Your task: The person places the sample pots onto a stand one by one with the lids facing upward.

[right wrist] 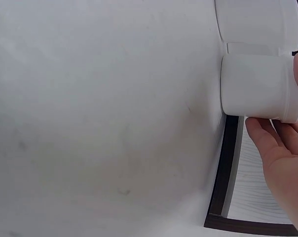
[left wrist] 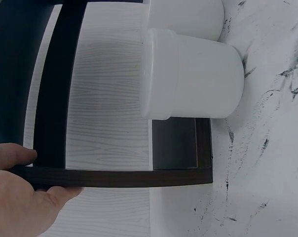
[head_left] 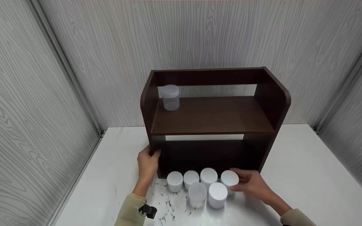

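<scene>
A dark brown two-tier wooden shelf (head_left: 212,114) stands on the white table. My left hand (head_left: 147,162) grips its left side panel (left wrist: 134,177), thumb on one face and fingers on the other. In front of the shelf's bottom edge, several lidded white jars stand close together. At the right end of that group, my right hand (head_left: 252,185) holds a white jar (head_left: 230,178), with thumb and fingers on its sides near the lid. The same jar (right wrist: 257,86) stands upright at the table surface, beside another white jar (right wrist: 257,22).
One translucent jar (head_left: 171,98) sits on the upper tier at the left. A frosted jar (head_left: 197,195) and a white jar (head_left: 217,196) form the front row. Dark smudges (head_left: 170,205) mark the table near the jars. Grey wood-grain panels (head_left: 206,37) enclose the back and sides.
</scene>
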A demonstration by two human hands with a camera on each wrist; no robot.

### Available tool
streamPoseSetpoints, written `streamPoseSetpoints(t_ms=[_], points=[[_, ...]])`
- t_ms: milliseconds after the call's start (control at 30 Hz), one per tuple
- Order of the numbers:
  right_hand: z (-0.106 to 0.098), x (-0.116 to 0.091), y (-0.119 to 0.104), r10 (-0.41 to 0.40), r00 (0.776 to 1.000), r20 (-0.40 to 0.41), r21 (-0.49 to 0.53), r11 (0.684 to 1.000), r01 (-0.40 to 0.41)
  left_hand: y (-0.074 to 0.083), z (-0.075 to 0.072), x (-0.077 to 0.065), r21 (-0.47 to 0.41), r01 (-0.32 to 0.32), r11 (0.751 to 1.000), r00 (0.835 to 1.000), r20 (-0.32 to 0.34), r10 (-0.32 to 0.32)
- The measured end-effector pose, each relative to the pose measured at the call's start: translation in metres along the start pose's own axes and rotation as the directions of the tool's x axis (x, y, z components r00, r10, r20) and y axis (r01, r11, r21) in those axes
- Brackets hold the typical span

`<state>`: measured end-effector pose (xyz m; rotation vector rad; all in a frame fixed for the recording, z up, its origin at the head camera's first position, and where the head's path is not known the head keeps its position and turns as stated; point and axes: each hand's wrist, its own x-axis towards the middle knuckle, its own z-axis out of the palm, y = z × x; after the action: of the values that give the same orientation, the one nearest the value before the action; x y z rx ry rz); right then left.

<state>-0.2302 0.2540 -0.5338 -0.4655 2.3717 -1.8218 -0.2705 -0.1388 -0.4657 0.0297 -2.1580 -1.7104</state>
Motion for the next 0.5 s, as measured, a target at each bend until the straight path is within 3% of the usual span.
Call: streamPoseSetpoints(t_ms=[500], points=[[-0.005,-0.001,-0.012,-0.01,1.0,0.009,-0.041,0.999,0.01,-0.004,0.0,0.0,-0.041,0.001,0.999,1.0,0.016,0.0]])
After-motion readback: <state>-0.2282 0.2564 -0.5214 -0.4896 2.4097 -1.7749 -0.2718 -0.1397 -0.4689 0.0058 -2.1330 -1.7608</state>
